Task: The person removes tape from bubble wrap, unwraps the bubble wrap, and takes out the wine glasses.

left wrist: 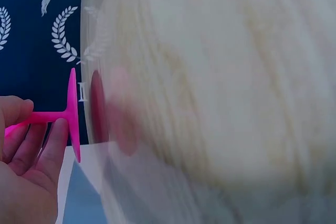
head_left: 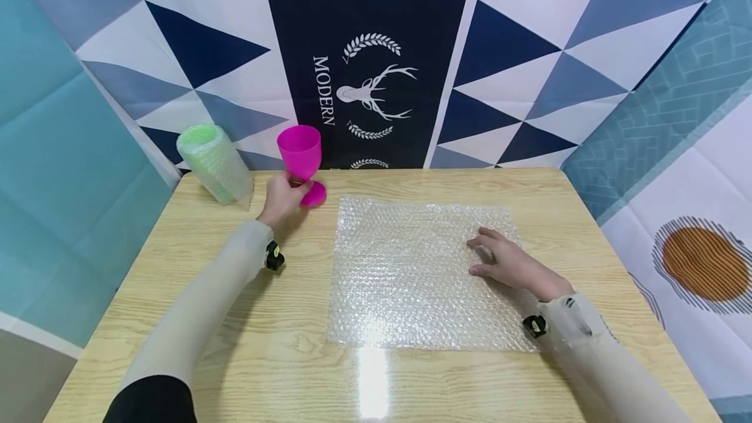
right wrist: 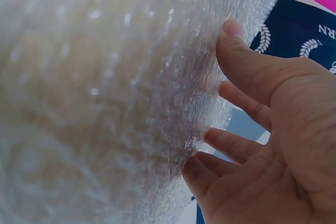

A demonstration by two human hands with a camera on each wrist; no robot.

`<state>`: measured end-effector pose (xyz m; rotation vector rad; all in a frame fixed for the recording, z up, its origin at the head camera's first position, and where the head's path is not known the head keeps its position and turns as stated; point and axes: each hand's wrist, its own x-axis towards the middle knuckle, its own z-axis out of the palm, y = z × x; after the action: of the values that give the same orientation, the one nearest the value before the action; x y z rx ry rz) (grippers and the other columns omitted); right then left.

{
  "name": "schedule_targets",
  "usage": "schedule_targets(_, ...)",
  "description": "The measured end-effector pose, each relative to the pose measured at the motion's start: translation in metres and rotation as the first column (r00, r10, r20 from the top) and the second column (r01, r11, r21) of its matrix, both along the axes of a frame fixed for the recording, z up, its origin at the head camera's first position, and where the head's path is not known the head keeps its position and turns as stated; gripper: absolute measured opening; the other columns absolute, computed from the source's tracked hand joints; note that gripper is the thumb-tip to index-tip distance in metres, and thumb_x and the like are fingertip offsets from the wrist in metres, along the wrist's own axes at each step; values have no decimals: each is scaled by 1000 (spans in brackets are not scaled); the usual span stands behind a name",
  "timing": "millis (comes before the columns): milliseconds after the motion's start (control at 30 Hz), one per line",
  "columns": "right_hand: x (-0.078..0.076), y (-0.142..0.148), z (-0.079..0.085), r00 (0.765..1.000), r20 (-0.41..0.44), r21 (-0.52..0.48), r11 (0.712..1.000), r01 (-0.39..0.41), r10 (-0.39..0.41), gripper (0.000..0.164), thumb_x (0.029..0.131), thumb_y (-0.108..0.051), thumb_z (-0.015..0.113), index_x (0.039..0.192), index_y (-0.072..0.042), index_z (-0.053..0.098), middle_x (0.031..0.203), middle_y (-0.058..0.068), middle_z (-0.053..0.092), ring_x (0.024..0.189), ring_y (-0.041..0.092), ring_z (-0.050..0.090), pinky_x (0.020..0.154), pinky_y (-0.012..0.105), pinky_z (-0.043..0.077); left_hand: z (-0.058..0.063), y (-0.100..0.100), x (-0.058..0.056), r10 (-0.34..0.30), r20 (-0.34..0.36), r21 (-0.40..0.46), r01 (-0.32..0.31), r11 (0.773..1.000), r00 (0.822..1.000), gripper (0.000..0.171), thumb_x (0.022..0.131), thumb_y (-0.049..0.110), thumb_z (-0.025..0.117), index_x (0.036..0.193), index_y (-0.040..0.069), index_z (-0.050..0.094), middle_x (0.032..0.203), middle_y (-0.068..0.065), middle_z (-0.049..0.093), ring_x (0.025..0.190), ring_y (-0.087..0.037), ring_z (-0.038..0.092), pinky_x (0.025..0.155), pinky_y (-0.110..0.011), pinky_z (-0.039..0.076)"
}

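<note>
A bright pink plastic goblet (head_left: 300, 151) is near the table's back edge, left of centre. My left hand (head_left: 283, 200) grips it by the stem, thumb on one side and fingers on the other. In the left wrist view a narrow gap shows between the goblet's round foot (left wrist: 73, 116) and its reflection in the tabletop. A sheet of clear bubble wrap (head_left: 405, 273) lies flat in the middle of the table. Over its right part is my right hand (head_left: 510, 262), fingers spread and slightly bent. The fingertips (right wrist: 231, 27) are at the sheet's surface; whether they touch it I cannot tell.
At the back left corner stands a green cylindrical thing (head_left: 214, 162) wrapped in bubble wrap. The light wood table (head_left: 294, 371) meets a patterned cloth backdrop (head_left: 376, 31) at its far edge, with more fabric panels on both sides.
</note>
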<state>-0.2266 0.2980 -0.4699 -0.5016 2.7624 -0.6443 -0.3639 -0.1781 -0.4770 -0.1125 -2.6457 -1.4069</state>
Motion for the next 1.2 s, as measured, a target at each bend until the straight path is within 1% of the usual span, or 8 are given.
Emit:
schedule_targets(267,0,0,2,1000,-2,-4,1000,-3,3,57,94,-27,76,140,2,57,158,40,26,144,62,25,115,75,27,2,-1,-4,30,-4,-23,-30,999,1000,28,94,15,71,114,-4,68,111,-24,73,103,-38,70,93,-49,60)
schedule_targets(400,0,0,2,1000,8,1,1000,7,-7,58,94,-28,75,141,1,57,159,39,25,145,62,25,115,75,26,-1,2,-6,31,-17,-11,-31,999,999,29,94,15,72,115,-5,68,112,-25,73,105,-39,70,92,-48,60)
schedule_targets(567,1,0,0,1000,12,-4,1000,10,-10,58,94,-29,75,141,1,57,159,40,25,144,62,25,115,75,27,-6,6,-10,51,-23,-12,-51,999,998,29,94,13,71,115,-6,68,112,-25,73,105,-38,71,91,-46,61)
schedule_targets(767,1,1,-2,1000,-5,-4,1000,2,-2,57,94,-28,76,140,1,58,159,39,26,144,61,26,115,74,28,-7,10,-13,45,-8,23,-45,999,999,30,94,12,71,118,-5,67,115,-24,73,108,-38,71,92,-46,61)
schedule_targets(933,0,0,-3,1000,-7,-4,1000,-2,2,57,94,-28,76,140,1,58,159,38,27,145,60,26,115,74,27,-10,10,-15,65,9,27,-66,997,998,31,95,13,69,121,-4,66,118,-23,72,110,-37,71,93,-45,61)
schedule_targets(1067,-1,0,-4,1000,0,-2,1000,4,-4,58,93,-29,76,140,0,58,160,38,26,146,60,25,116,74,27,-12,10,-17,80,5,26,-80,996,997,31,95,14,70,120,-4,67,118,-23,73,110,-36,71,93,-44,61)
schedule_targets(1200,-1,0,-4,1000,-2,0,1000,13,-13,58,93,-29,77,140,0,58,160,37,26,146,60,25,116,74,27,-13,10,-20,75,-7,42,-75,996,997,31,95,14,71,120,-4,67,117,-23,72,110,-36,71,93,-44,61)
